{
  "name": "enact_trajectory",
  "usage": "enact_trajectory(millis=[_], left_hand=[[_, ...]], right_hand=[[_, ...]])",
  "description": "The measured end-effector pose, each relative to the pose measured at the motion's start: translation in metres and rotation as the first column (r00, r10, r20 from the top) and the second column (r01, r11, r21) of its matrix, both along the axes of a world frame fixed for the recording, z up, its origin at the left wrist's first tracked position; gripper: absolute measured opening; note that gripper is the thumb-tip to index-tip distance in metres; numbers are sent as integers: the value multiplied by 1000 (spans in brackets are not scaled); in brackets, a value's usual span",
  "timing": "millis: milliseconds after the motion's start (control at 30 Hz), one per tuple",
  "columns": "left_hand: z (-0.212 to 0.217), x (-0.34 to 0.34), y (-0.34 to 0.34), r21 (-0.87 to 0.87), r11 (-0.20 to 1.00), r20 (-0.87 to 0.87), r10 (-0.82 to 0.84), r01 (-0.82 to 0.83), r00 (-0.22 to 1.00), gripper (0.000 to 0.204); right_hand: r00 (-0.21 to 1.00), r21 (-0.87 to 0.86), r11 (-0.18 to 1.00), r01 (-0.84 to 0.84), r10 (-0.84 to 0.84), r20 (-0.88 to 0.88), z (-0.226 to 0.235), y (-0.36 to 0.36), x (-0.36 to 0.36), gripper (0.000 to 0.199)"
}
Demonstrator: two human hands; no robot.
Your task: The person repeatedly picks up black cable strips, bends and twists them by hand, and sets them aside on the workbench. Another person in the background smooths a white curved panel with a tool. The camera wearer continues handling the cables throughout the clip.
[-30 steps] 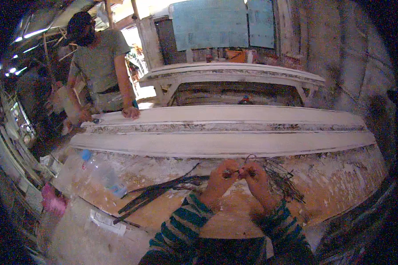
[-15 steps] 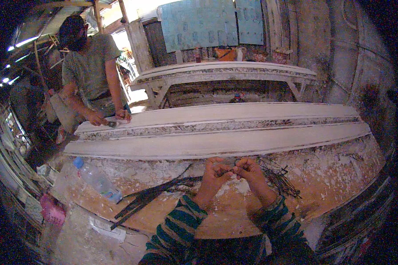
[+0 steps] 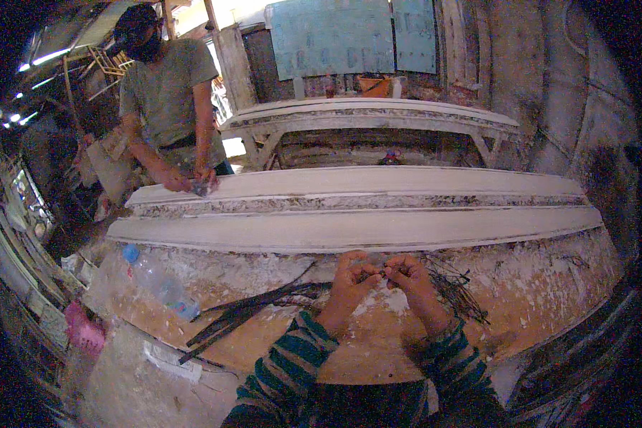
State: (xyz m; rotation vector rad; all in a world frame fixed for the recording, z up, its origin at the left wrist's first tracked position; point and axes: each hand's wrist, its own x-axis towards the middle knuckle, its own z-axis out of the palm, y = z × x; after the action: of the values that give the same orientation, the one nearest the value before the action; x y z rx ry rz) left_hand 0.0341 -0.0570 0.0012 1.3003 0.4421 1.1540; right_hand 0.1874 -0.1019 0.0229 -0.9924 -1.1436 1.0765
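Close together over the plaster-spattered wooden table (image 3: 364, 349), my left hand (image 3: 351, 283) and my right hand (image 3: 409, 282) are both closed in a pinch. Between the fingertips is something small and dark that I cannot make out. Several long, flat black strips (image 3: 246, 310) lie beside my left hand, their far ends passing close to it. Next to my right hand sits a tangle of thin dark wires or cords (image 3: 460, 292). Just beyond my fingers runs the nearer of two long white moulded lengths (image 3: 364, 230).
At far left a co-worker (image 3: 165, 93) bends over the farther white length (image 3: 378, 184), both hands on its end. A clear plastic bottle (image 3: 160, 284) with a blue cap lies on the table's left. Behind stands a bench (image 3: 378, 118). Something pink (image 3: 85, 328) is at lower left.
My fingers have shifted slightly but stay pinched together. The co-worker's hands have come closer together on the white length. The whole view has tilted a little.
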Motion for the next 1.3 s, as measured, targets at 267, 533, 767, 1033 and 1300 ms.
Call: enact_trajectory(millis=[267, 533, 767, 1033, 1300], left_hand=[[-3, -1, 2, 294, 947, -157, 181, -129, 971, 15], [-1, -4, 3, 259, 960, -167, 147, -101, 975, 12], [4, 0, -3, 198, 963, -256, 230, -182, 939, 24], [2, 1, -5, 212, 956, -249, 252, -201, 935, 25], [-16, 6, 7, 24, 990, -99, 140, -139, 985, 25]], right_hand=[[978, -114, 989, -96, 72, -197, 0, -1, 2, 12], [990, -9, 998, -65, 65, 128, -9, 2, 5, 12], [994, 12, 999, -53, 52, 95, -10, 2, 1, 8], [999, 38, 999, -27, 26, 34, -5, -2, -3, 5], [991, 112, 993, -26, 11, 133, -8, 1, -3, 5]])
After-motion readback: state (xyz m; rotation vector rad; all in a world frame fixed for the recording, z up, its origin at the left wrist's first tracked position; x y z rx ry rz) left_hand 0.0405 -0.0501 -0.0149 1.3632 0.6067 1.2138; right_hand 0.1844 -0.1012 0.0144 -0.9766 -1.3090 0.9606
